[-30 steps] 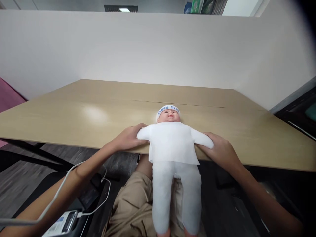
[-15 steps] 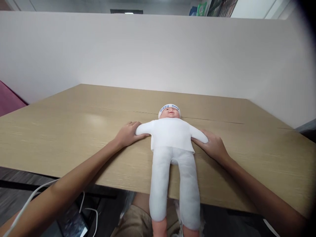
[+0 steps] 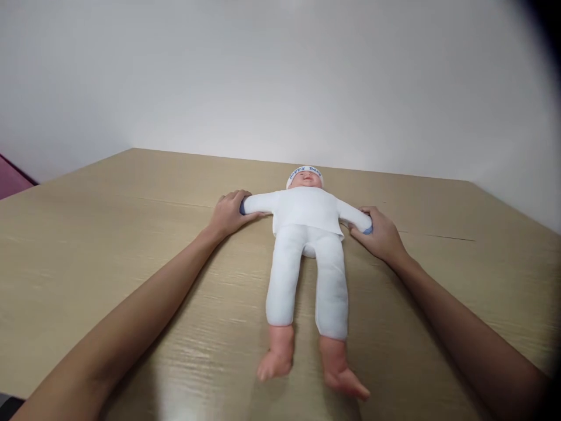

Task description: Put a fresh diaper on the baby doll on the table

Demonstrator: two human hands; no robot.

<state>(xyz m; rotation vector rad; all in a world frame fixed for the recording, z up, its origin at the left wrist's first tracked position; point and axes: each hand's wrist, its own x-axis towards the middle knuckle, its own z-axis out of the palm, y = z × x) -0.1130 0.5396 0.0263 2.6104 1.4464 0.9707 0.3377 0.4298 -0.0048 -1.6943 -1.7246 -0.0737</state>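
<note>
While hands (image 3: pixel 229 213) (image 3: pixel 384 235) grip sleeves (image 3: pixel 262 203), the doll (image 3: pixel 307 207) lies faceup.

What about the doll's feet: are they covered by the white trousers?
No, both bare feet of the doll show below the ends of its white trousers.

There's 1 doll (image 3: pixel 307 209) w/ 1 hat (image 3: pixel 305 170) & 2 bare feet (image 3: pixel 277 361), + 2 hands (image 3: pixel 229 214), 1 tbl (image 3: pixel 109 245).

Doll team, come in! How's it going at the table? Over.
Left hand, right hand: each holding one arm end of the doll. Doll face-up on table, feet bare. Nothing seen blocking either hand.
</note>
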